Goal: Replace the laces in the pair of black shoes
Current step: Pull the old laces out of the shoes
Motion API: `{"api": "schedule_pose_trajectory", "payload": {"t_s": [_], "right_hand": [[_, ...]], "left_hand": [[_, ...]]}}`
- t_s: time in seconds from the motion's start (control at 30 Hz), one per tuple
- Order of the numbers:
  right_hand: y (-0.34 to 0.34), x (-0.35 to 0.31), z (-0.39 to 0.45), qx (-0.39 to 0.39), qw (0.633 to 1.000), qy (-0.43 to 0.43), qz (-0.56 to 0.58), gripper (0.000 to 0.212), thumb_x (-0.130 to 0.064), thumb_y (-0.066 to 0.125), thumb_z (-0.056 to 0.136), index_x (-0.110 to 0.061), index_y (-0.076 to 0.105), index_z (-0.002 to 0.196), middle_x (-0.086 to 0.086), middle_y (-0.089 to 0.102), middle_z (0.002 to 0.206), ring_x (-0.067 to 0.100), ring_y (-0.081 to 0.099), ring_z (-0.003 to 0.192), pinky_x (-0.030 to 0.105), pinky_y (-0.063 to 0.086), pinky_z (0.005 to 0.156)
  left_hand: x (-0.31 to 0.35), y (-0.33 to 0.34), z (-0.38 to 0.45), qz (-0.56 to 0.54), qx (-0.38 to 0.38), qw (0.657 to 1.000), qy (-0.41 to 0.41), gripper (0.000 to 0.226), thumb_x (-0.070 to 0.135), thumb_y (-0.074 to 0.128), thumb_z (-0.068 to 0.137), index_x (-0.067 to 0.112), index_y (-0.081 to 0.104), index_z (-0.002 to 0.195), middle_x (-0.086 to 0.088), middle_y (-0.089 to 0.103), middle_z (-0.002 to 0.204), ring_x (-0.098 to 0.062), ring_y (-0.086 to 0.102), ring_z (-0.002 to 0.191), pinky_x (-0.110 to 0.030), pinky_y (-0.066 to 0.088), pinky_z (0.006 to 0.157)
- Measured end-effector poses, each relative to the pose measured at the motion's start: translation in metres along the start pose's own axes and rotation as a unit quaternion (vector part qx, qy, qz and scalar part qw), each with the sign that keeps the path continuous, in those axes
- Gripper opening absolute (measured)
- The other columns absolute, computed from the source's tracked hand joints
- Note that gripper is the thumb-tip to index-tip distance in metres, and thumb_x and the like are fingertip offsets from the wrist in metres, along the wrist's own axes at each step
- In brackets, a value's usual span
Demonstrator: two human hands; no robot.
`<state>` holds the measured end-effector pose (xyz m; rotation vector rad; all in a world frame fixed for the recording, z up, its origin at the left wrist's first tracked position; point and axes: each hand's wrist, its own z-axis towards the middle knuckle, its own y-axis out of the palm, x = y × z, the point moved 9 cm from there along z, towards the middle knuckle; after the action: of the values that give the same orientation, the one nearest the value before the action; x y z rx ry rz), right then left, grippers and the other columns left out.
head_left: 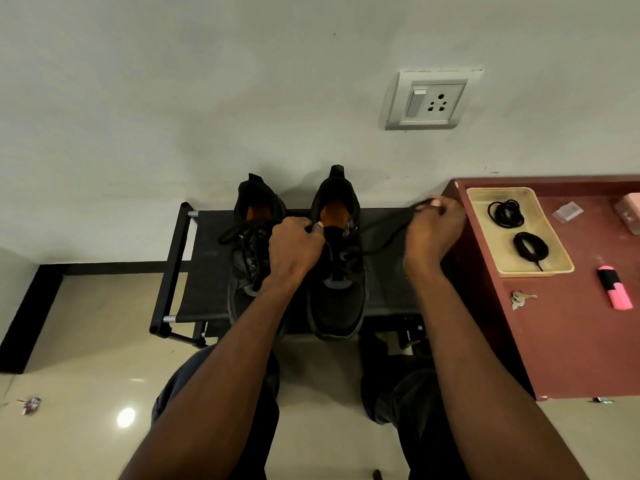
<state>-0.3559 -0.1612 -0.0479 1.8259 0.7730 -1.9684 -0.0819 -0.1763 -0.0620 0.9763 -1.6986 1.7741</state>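
Note:
Two black shoes stand side by side on a low black rack (207, 271), heels toward the wall. The left shoe (254, 209) still carries its black lace. My left hand (296, 245) grips the tongue and collar of the right shoe (336, 299). My right hand (434, 230) pinches the right shoe's black lace (388, 237) and holds it taut out to the right, above the rack's end. Two coiled black laces (505, 213) (530, 247) lie in a clear tray (550, 251) on the red-brown table (571, 341) at my right.
On the table also lie a pink highlighter (614, 287), a set of keys (521, 299), a small clear packet (568, 211) and a pink box (630, 213). A wall socket (433, 100) sits above. My knees are under the arms, on a glossy tiled floor.

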Motion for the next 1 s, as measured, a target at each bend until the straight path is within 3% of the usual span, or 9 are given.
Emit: {"api": "schedule_pose_trajectory", "payload": {"t_s": [0.13, 0.23, 0.33, 0.43, 0.53, 0.63, 0.77, 0.87, 1.0], "right_hand": [[-0.009, -0.001, 0.009, 0.012, 0.996, -0.022, -0.086, 0.024, 0.004, 0.053, 0.092, -0.008, 0.062, 0.11, 0.008, 0.05, 0.131, 0.02, 0.056, 0.117, 0.03, 0.048, 0.102], [0.032, -0.036, -0.025, -0.191, 0.957, -0.188, -0.11, 0.036, 0.002, 0.061, 0.089, -0.029, 0.068, 0.107, 0.007, 0.044, 0.148, 0.017, 0.039, 0.139, 0.018, 0.036, 0.111], [0.081, -0.022, -0.09, -0.416, 0.816, -0.295, -0.273, 0.033, -0.006, 0.063, 0.088, -0.025, 0.072, 0.113, 0.006, 0.025, 0.162, 0.025, 0.014, 0.15, 0.041, 0.02, 0.119], [0.094, 0.005, -0.12, -0.471, 0.72, -0.33, -0.387, 0.031, -0.008, 0.059, 0.087, -0.01, 0.069, 0.116, 0.003, 0.012, 0.166, 0.024, 0.004, 0.152, 0.054, 0.022, 0.117], [0.094, 0.004, -0.115, -0.475, 0.742, -0.328, -0.341, 0.023, -0.005, 0.058, 0.09, -0.003, 0.071, 0.108, 0.005, 0.023, 0.164, 0.027, 0.022, 0.148, 0.049, 0.036, 0.111], [0.079, -0.016, -0.089, -0.414, 0.846, -0.249, -0.226, 0.015, -0.004, 0.057, 0.094, -0.004, 0.072, 0.095, 0.002, 0.043, 0.154, 0.019, 0.051, 0.129, 0.028, 0.041, 0.104], [0.025, -0.036, -0.036, -0.186, 0.977, -0.105, 0.007, 0.022, -0.004, 0.058, 0.095, -0.024, 0.066, 0.091, 0.006, 0.068, 0.119, 0.017, 0.068, 0.101, 0.034, 0.055, 0.091], [-0.013, -0.012, 0.001, -0.019, 0.991, 0.035, 0.129, 0.01, -0.007, 0.054, 0.098, -0.015, 0.06, 0.098, 0.015, 0.071, 0.097, 0.017, 0.071, 0.079, 0.036, 0.059, 0.077], [-0.012, 0.003, 0.01, -0.074, 0.981, 0.006, -0.177, 0.052, -0.015, 0.065, 0.084, -0.006, 0.052, 0.134, 0.018, 0.046, 0.144, 0.034, 0.049, 0.13, 0.048, 0.041, 0.111]], "left_hand": [[-0.003, 0.001, 0.001, -0.012, 0.003, 1.0, -0.002, 0.041, 0.031, 0.061, 0.095, 0.001, 0.063, 0.068, -0.015, 0.064, 0.063, -0.031, 0.061, 0.054, -0.036, 0.053, 0.051], [-0.003, 0.002, 0.0, -0.025, -0.001, 1.0, -0.002, 0.043, 0.034, 0.061, 0.095, 0.0, 0.063, 0.069, -0.016, 0.064, 0.062, -0.033, 0.063, 0.054, -0.045, 0.057, 0.054], [-0.001, 0.002, 0.001, -0.021, 0.003, 1.0, -0.001, 0.046, 0.033, 0.062, 0.094, 0.003, 0.053, 0.06, -0.013, 0.057, 0.055, -0.028, 0.054, 0.047, -0.038, 0.05, 0.047], [-0.002, 0.0, 0.001, -0.005, 0.005, 1.0, -0.006, 0.046, 0.031, 0.062, 0.094, 0.013, 0.047, 0.055, -0.002, 0.048, 0.051, -0.015, 0.041, 0.043, -0.026, 0.033, 0.045], [-0.002, 0.001, 0.003, -0.004, -0.007, 1.0, -0.005, 0.043, 0.03, 0.062, 0.095, 0.012, 0.05, 0.057, -0.003, 0.049, 0.052, -0.015, 0.042, 0.044, -0.025, 0.034, 0.045], [-0.001, 0.0, 0.004, 0.011, -0.012, 1.0, 0.003, 0.041, 0.028, 0.061, 0.095, 0.012, 0.051, 0.058, -0.001, 0.049, 0.052, -0.016, 0.044, 0.044, -0.025, 0.034, 0.046], [-0.002, -0.002, 0.004, 0.03, -0.013, 0.999, 0.0, 0.04, 0.026, 0.06, 0.096, 0.013, 0.052, 0.059, 0.0, 0.049, 0.052, -0.015, 0.045, 0.044, -0.023, 0.032, 0.047], [-0.007, -0.006, 0.004, 0.022, -0.002, 1.0, -0.014, 0.04, 0.026, 0.061, 0.096, 0.008, 0.052, 0.06, -0.002, 0.049, 0.052, -0.015, 0.044, 0.043, -0.024, 0.032, 0.047], [-0.006, -0.004, 0.003, 0.002, -0.006, 1.0, -0.005, 0.04, 0.033, 0.062, 0.096, 0.005, 0.062, 0.067, -0.01, 0.061, 0.06, -0.023, 0.055, 0.05, -0.028, 0.041, 0.048]]}}
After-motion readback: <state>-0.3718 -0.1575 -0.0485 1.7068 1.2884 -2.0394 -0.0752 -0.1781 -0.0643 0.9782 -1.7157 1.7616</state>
